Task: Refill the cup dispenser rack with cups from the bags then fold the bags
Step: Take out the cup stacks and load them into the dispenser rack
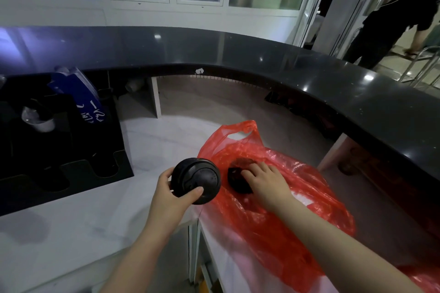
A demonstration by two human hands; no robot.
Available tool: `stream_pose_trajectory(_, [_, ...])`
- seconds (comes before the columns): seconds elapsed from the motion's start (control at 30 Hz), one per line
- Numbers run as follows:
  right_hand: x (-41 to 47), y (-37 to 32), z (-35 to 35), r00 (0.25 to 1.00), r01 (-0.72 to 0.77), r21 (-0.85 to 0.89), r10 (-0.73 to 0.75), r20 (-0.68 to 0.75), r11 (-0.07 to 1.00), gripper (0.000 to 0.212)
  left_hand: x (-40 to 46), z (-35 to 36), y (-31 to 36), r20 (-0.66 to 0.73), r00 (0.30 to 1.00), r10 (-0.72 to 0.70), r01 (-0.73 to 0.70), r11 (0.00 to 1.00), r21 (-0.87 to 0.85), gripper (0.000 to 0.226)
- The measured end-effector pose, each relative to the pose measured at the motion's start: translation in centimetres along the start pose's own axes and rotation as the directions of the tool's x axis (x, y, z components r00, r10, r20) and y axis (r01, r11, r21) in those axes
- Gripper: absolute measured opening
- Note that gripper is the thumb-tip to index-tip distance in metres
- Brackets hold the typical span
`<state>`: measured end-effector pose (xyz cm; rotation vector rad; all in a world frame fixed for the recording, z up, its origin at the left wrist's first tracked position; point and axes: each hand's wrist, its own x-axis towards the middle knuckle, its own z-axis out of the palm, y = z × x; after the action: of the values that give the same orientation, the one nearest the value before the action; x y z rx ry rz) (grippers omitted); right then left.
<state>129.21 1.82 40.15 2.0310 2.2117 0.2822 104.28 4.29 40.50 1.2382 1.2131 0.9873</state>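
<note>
My left hand [172,194] grips a stack of black lids [196,179], held above the white counter just left of a red plastic bag [273,221]. The bag lies crumpled on the counter at centre right, its handle loop pointing away from me. My right hand [266,181] reaches into the bag's mouth, fingers closed over more black lids [237,181] inside it. The black dispenser rack [71,169] stands at the left, with round cut-outs along its front and a clear cup [39,120] poking out of it higher up.
A curved dark raised counter [262,54] wraps around the back and right. A blue packet [81,95] leans on the rack. A person in black stands at the far right [400,21] by metal stools. A second red bag shows at the bottom right corner [423,278].
</note>
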Motion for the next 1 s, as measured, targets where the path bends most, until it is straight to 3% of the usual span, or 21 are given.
stream_pose_trajectory(0.1, [0.8, 0.1, 0.9, 0.995, 0.039, -0.137, -0.050, -0.082, 0.990, 0.042, 0.3, -0.3, -0.2, -0.018, 1.000, -0.015, 0.015, 1.000, 0.008, 0.069])
stream_pose_trajectory(0.2, [1.7, 0.4, 1.6, 0.979, 0.064, -0.158, -0.092, -0.180, 0.985, 0.035, 0.4, -0.4, -0.5, -0.034, 0.999, -0.023, 0.024, 1.000, 0.012, 0.068])
stream_pose_trajectory(0.3, [2.3, 0.3, 1.5, 0.977, 0.088, -0.153, -0.115, -0.181, 0.984, 0.024, 0.5, -0.6, -0.8, -0.040, 0.999, -0.035, 0.036, 0.999, 0.019, 0.069])
stream_pose_trajectory(0.43, [2.7, 0.4, 0.9, 0.993, -0.053, 0.090, 0.062, -0.103, 0.995, 0.034, 0.9, -0.8, -0.9, -0.046, 0.997, -0.057, 0.057, 0.998, 0.004, 0.068])
stream_pose_trajectory(0.53, [2.4, 0.7, -1.1, 0.969, -0.158, 0.393, 0.219, -0.114, 0.906, 0.032, 1.1, -0.7, -0.9, -0.028, 0.996, -0.083, 0.082, 0.996, -0.042, 0.065])
stream_pose_trajectory(0.63, [1.6, 1.0, -3.1, 0.947, -0.163, 0.742, 0.315, -0.067, 0.650, 0.018, 1.3, -0.1, -0.7, -0.016, 0.996, -0.093, 0.092, 0.992, -0.082, 0.062])
stream_pose_trajectory(0.73, [0.8, 1.0, -4.7, 0.921, -0.130, 0.934, 0.390, -0.010, 0.333, 0.014, 1.3, 0.4, -0.3, -0.003, 0.996, -0.090, 0.088, 0.988, -0.124, 0.060])
stream_pose_trajectory(0.9, [-0.3, 1.0, -6.4, 0.857, -0.072, 0.978, 0.489, 0.161, -0.195, 0.009, 1.0, 0.5, 0.9, 0.044, 0.996, -0.073, 0.081, 0.972, -0.220, 0.066])
stream_pose_trajectory(1.0, [-0.9, 0.6, -7.5, 0.897, 0.017, 0.842, 0.380, 0.225, -0.539, 0.019, 0.8, 0.6, 1.4, 0.055, 0.996, -0.069, 0.080, 0.969, -0.234, 0.066])
